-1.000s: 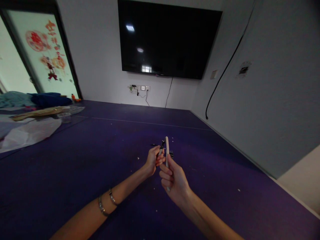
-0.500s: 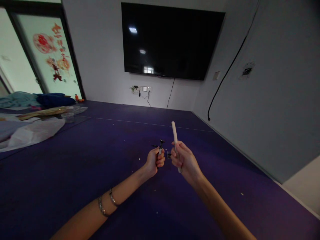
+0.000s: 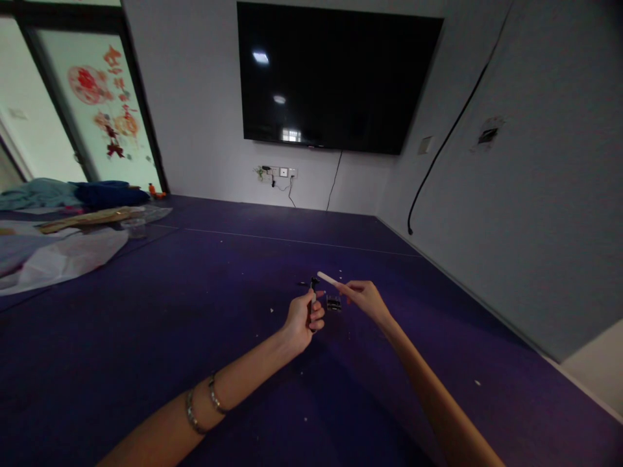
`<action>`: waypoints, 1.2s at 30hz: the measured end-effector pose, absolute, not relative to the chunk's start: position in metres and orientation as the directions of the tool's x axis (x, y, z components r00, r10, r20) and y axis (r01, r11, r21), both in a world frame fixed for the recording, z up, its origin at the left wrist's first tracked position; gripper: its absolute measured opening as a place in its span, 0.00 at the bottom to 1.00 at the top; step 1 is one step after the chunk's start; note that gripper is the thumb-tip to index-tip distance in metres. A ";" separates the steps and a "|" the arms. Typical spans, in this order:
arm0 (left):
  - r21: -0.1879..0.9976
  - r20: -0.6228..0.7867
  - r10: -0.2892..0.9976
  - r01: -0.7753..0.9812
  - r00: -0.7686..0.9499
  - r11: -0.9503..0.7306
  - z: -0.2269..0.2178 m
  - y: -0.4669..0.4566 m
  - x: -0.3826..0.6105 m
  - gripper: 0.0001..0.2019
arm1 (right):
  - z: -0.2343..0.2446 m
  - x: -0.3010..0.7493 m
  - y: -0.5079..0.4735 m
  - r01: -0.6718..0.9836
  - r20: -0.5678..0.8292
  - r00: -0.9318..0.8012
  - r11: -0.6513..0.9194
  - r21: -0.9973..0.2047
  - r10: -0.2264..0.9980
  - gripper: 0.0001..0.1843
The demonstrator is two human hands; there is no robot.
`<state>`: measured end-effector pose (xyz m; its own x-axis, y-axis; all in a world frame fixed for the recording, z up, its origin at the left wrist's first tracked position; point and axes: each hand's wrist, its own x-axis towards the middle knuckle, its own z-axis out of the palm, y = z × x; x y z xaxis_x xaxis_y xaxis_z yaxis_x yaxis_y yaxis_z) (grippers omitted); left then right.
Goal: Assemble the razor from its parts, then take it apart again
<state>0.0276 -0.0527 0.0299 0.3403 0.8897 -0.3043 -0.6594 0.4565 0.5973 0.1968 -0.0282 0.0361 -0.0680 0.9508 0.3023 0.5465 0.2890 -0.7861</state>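
Landmark for all places: the small dark case (image 3: 333, 303), lying on the purple surface (image 3: 219, 331).

Item: razor (image 3: 313, 303), left of the case. Slim handle, pale grey with dark parts; small dark head set crosswise on top. Held upright in the left hand (image 3: 300, 316), fingers wrapped round the handle.

Item: white stick (image 3: 328, 279), just beyond the case. Straight, smooth-looking, blunt-ended; material uncertain, plastic or wood. Pinched near its rear end by the right hand (image 3: 366, 299), right of the case, the stick slanting up toward the razor's head. Contact between tip and head: cannot be told.

Step in hand, by judgement: presenting the stick's end to the razor's head. The next move would call for a steady left grip, and a light, controlled stroke or touch with the stick.

Item: case, boxy, dark and somewhat glossy; contents too small to read.

Item: thin dark piece (image 3: 302, 283), beyond and left of the case.

Item: pale chip (image 3: 271, 311), left of the case, roughly angular.

Item: purple surface, matt, with a pale seam line running beyond the case.

Item: television (image 3: 335, 78), far beyond the case; flat, glossy black, reflecting lights.
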 end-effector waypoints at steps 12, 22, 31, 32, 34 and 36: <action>0.507 -0.365 0.824 -0.649 0.434 0.567 0.035 -0.073 0.033 0.11 | 0.029 0.213 -0.023 0.535 0.210 -0.184 0.277 -0.798 0.960 0.25; 0.505 -0.362 0.806 -0.629 0.467 0.591 0.027 -0.073 0.034 0.12 | 0.037 0.216 -0.029 0.557 0.225 -0.229 0.317 -0.768 0.947 0.25; 0.513 -0.343 0.811 -0.628 0.475 0.585 0.033 -0.075 0.033 0.13 | 0.037 0.223 -0.030 0.538 0.197 -0.236 0.297 -0.789 0.951 0.23; 0.511 -0.341 0.809 -0.627 0.479 0.587 0.033 -0.075 0.033 0.13 | 0.037 0.224 -0.029 0.540 0.197 -0.241 0.299 -0.787 0.951 0.23; 0.507 -0.342 0.805 -0.626 0.485 0.592 0.032 -0.074 0.033 0.13 | 0.035 0.227 -0.028 0.547 0.215 -0.207 0.295 -0.783 0.954 0.23; 0.499 -0.342 0.797 -0.622 0.498 0.603 0.031 -0.073 0.033 0.13 | 0.033 0.230 -0.026 0.548 0.233 -0.164 0.285 -0.787 0.959 0.23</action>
